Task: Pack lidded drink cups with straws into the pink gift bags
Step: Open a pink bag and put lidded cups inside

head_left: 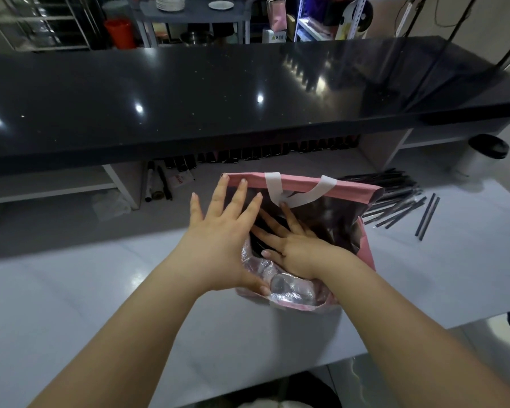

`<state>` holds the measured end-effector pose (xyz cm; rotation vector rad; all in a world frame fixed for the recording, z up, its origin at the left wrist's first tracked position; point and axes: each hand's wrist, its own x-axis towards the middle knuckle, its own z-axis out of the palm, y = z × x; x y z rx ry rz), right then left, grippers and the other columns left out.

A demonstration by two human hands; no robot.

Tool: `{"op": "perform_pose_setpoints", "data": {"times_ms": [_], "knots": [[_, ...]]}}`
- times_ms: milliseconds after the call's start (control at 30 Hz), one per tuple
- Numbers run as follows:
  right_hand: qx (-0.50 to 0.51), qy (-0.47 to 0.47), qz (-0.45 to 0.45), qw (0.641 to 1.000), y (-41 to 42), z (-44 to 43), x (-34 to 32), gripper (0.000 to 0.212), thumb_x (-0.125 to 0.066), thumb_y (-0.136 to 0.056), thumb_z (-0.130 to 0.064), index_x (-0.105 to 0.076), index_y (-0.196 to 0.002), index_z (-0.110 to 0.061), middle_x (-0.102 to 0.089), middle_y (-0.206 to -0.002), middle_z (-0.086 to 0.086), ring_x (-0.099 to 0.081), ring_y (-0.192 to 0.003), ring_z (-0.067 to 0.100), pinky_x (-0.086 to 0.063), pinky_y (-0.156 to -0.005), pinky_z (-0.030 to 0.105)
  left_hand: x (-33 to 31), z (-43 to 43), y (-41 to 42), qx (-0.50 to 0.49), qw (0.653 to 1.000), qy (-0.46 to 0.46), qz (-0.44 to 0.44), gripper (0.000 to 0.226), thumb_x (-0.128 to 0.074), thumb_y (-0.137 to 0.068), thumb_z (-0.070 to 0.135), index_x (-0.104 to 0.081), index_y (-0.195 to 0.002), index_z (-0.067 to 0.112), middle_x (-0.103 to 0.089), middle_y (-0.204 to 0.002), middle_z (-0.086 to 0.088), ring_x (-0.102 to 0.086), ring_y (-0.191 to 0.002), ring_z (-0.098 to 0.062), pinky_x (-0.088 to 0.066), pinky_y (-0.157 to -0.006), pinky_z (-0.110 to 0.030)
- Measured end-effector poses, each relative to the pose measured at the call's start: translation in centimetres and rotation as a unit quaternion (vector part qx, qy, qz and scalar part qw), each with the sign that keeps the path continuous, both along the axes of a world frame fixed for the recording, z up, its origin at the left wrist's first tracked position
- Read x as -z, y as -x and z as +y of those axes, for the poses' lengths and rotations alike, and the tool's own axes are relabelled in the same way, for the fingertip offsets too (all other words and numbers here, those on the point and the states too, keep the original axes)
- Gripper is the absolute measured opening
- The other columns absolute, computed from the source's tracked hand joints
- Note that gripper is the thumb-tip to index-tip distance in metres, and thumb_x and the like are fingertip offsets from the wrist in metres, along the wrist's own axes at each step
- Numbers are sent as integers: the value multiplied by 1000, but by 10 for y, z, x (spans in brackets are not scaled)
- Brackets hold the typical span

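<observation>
A pink gift bag (348, 187) with white handles and a silver foil lining stands open on the white counter. My left hand (221, 231) lies flat against the bag's left side, fingers straight and reaching its top rim. My right hand (289, 240) is inside the bag's mouth with the fingers spread against the lining. What sits at the bottom of the bag is dark and unclear. A white cup with a black lid (485, 156) stands at the far right. Black wrapped straws (395, 198) lie in a pile just right of the bag.
A raised black countertop (218, 98) runs across the back, with a row of dark cups (277, 151) under its ledge. Pens and a marker (159, 184) lie at the back left. The white counter's front edge (277, 375) is close to my body.
</observation>
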<state>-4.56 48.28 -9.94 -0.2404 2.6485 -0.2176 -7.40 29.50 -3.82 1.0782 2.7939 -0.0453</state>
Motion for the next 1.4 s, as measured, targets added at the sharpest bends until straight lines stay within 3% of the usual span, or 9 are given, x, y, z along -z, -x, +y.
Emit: {"op": "perform_pose_setpoints", "data": {"times_ms": [133,267,367,433,600,733,900,1100,1400], "knots": [[-7,-29,16,999,1,2,-14,59,-27,-102,-49,8,-150,-48,21,-159,-15,34,-141,24,1,-117,55,-7,-1,-1,-16,1000,-26,0,128,-58,-64,82,12,-154,23,19,-162,2,33,-143,-20,-8,-120,-55],[13,22,83,996,-8,14,-46,56,-41,-101,-45,-20,-152,-39,-12,-162,-12,-3,-150,21,-17,-117,48,-14,2,-8,-38,997,-60,33,108,-56,-78,72,-1,-155,23,5,-164,1,12,-150,-18,-21,-115,-46],[79,102,143,981,-22,35,-77,50,-51,-97,-41,-36,-145,-43,-48,-146,-10,-47,-130,17,-41,-98,32,-27,6,-12,-60,993,-95,47,95,-59,-82,64,-12,-155,25,-11,-163,4,-5,-149,-17,-22,-115,-47],[119,160,184,962,-35,50,-98,44,-56,-95,-40,-46,-137,-46,-58,-134,-17,-56,-117,9,-44,-90,28,-39,14,-15,-67,989,-115,60,83,-60,-85,57,-22,-152,27,-27,-158,5,-19,-146,-19,-25,-113,-48],[144,233,265,925,-84,90,-126,37,-65,-92,-28,-59,-126,-41,-63,-106,-24,-55,-86,-17,-48,-73,17,-59,64,-47,-90,982,-125,107,58,-56,-93,41,-36,-146,28,-51,-141,4,-44,-130,-23,-35,-104,-45],[137,237,312,910,-145,130,-125,36,-68,-90,-20,-63,-124,-31,-66,-112,-15,-61,-103,6,-54,-88,36,-62,124,-97,-63,976,-164,128,41,-55,-91,36,-51,-131,27,-59,-125,3,-50,-117,-24,-39,-95,-42],[172,145,343,912,-231,188,-98,35,-66,-91,-25,-62,-125,-30,-63,-121,-14,-52,-115,8,-42,-96,25,-35,205,-172,-28,973,-192,122,40,-56,-92,30,-51,-132,30,-55,-129,2,-45,-121,-24,-39,-97,-43],[284,153,328,888,-326,247,-57,33,-63,-92,-26,-62,-125,-28,-61,-123,-13,-44,-119,5,-33,-94,17,9,296,-249,11,981,-187,54,47,-57,-91,23,-48,-136,33,-49,-135,6,-38,-128,-22,-31,-100,-41],[395,87,280,871,-418,306,2,37,-65,-89,-25,-62,-125,-19,-62,-123,-4,-46,-120,19,-40,-99,39,72,372,-321,48,986,-145,-65,55,-56,-88,28,-43,-141,31,-53,-133,5,-42,-124,-23,-35,-96,-38]]}}
